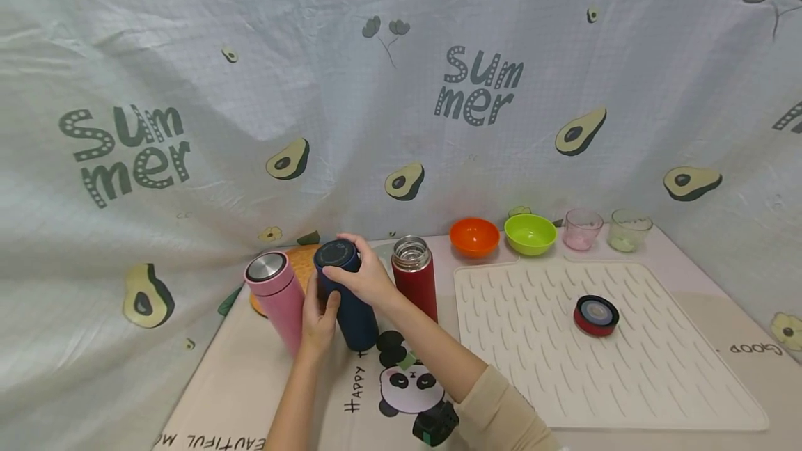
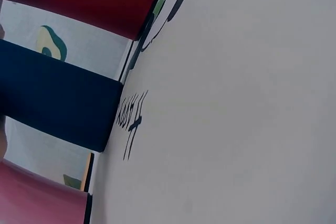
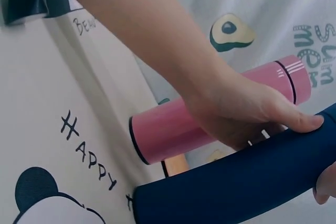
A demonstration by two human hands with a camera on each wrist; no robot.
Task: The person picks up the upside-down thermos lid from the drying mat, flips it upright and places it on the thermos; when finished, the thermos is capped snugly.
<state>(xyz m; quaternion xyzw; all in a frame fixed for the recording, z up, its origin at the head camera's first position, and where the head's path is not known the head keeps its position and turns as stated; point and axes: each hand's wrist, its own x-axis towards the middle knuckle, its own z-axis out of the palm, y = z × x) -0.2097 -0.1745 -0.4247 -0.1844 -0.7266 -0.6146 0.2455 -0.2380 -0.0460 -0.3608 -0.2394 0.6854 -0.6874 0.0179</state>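
Note:
A dark blue thermos (image 1: pixel 356 319) stands on the table between both hands, its dark lid (image 1: pixel 337 254) on top. My left hand (image 1: pixel 319 322) grips its body from the left side, the thumb across the front. Around the lid curl the fingers of my right hand (image 1: pixel 370 277), thumb on the near side. To the left stands a pink thermos (image 1: pixel 282 298) with a silver-topped lid. Right of the blue one is a red thermos (image 1: pixel 416 287) with its steel mouth uncovered. A red-and-black lid (image 1: pixel 596 315) lies on the cream mat.
The ribbed cream mat (image 1: pixel 532 367) covers the right of the table. Behind it are an orange bowl (image 1: pixel 474 237), a green bowl (image 1: pixel 530 234), a pink glass (image 1: pixel 583 230) and a greenish glass (image 1: pixel 628 230). A round wooden board (image 1: pixel 301 263) sits behind the thermoses, near the printed curtain (image 1: pixel 351 103).

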